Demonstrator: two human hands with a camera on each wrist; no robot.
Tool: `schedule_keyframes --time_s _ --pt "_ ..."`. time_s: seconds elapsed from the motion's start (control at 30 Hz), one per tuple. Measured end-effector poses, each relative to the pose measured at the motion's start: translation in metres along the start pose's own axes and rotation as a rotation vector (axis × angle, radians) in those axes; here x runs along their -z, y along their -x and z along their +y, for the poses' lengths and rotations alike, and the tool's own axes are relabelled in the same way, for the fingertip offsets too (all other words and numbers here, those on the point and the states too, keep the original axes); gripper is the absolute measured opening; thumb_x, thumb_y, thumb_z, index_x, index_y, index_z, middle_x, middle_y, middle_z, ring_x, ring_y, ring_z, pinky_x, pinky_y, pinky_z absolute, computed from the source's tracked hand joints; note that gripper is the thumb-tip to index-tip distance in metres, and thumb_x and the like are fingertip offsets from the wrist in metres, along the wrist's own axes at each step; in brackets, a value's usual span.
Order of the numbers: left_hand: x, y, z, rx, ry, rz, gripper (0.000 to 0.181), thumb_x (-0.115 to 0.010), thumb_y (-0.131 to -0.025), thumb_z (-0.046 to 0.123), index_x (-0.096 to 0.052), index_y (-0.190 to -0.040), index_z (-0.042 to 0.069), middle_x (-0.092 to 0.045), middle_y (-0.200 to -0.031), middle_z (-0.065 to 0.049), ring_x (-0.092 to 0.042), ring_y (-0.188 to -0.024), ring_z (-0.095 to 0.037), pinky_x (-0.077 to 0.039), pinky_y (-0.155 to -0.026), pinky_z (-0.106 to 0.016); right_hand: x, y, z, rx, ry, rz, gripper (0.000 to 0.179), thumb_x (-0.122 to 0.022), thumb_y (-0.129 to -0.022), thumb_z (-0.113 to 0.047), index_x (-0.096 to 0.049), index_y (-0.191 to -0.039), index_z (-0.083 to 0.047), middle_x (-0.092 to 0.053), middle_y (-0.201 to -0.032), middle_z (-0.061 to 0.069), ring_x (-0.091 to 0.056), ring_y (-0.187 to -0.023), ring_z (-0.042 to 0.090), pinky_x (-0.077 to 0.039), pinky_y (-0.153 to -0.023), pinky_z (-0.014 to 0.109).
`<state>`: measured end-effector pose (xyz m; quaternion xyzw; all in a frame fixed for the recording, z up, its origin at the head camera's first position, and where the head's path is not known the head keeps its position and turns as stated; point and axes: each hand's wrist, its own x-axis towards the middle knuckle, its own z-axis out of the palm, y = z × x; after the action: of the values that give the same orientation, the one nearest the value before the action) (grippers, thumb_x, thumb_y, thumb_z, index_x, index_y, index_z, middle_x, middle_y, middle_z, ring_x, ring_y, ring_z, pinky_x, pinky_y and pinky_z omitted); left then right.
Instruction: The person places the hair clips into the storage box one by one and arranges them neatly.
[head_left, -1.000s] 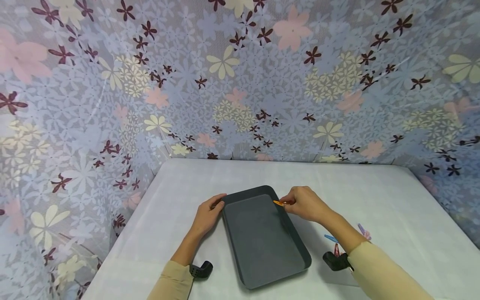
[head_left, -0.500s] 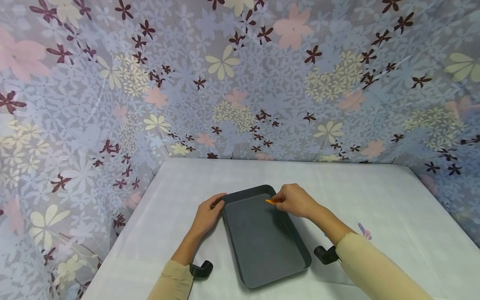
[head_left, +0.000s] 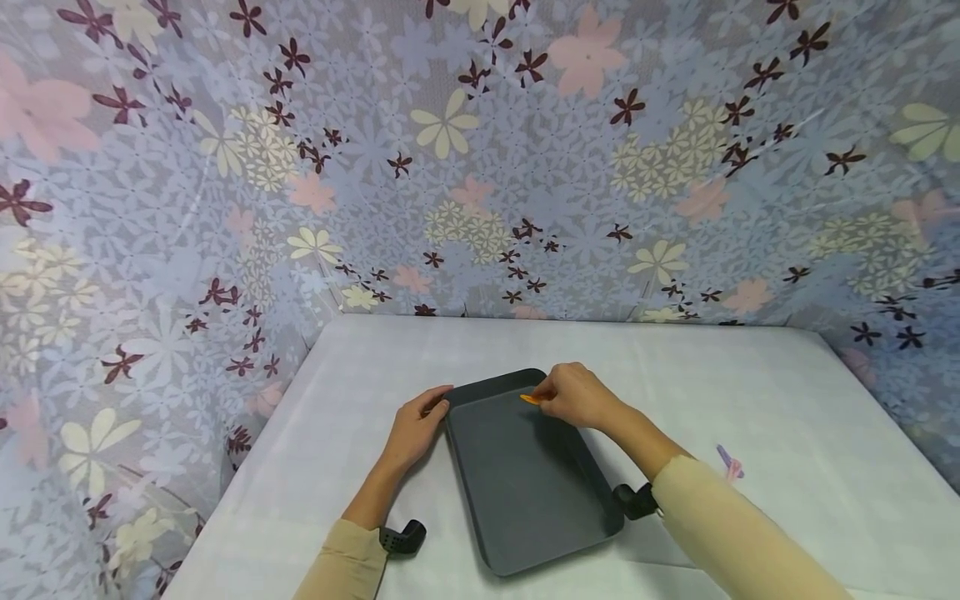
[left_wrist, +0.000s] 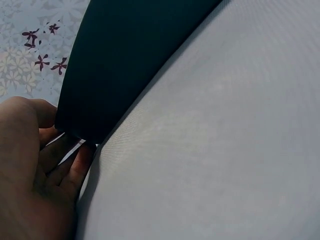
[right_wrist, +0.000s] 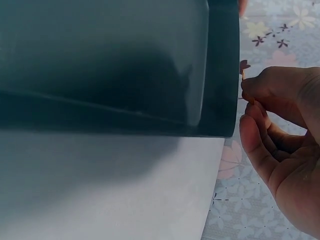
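A dark grey rectangular tray (head_left: 525,492) lies at an angle on the white-covered table. At its far left corner my left hand (head_left: 416,429) holds the edge; in the left wrist view the thumb is at the rim and the fingers (left_wrist: 77,167) bend in under the corner. My right hand (head_left: 577,396) pinches a small orange hair clip (head_left: 530,400) between thumb and fingertips, over the tray's far end. The right wrist view shows only a thin orange edge of the clip (right_wrist: 243,75). Most of it is hidden by the fingers.
A purple hair clip (head_left: 723,456) with a pink decoration lies on the table (head_left: 795,417) right of the tray. The right forearm and sleeve (head_left: 727,517) cover the area nearby. A flowered cloth (head_left: 480,167) hangs behind the table.
My right hand has moved left with the orange hair clip, from the tray's right rim to over its far end. Its sleeve now hides the blue and red clips. My left hand stays put.
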<state>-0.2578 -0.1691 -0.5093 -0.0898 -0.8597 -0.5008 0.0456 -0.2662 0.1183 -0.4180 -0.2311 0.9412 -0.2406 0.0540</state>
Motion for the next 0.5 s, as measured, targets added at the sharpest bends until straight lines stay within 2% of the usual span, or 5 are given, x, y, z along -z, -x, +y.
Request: schedule_keyframes --time_s 0.27,0.5 --pt "0.0 -0.001 0.0 0.005 0.008 -0.004 0.031 -0.051 -0.097 0.033 -0.059 -0.126 0.033 -0.062 -0.128 0.005 -0.057 -0.121 -0.018 -0.044 -0.103 -0.042 -0.009 -0.008 -0.001 -0.018 -0.038 -0.021 0.02 -0.069 -0.081 -0.013 -0.075 -0.1 -0.01 -0.074 -0.095 0.003 -0.066 -0.082 0.014 -0.053 -0.067 0.027" --pt "0.0 -0.001 0.0 0.013 0.003 0.005 0.03 -0.052 -0.096 0.033 -0.06 -0.126 0.032 -0.062 -0.128 0.004 -0.057 -0.121 -0.018 -0.044 -0.102 -0.042 -0.018 -0.015 -0.003 -0.012 -0.046 -0.023 0.02 -0.069 -0.081 -0.012 -0.076 -0.1 -0.009 -0.074 -0.094 0.004 -0.065 -0.078 0.013 -0.052 -0.064 0.025"
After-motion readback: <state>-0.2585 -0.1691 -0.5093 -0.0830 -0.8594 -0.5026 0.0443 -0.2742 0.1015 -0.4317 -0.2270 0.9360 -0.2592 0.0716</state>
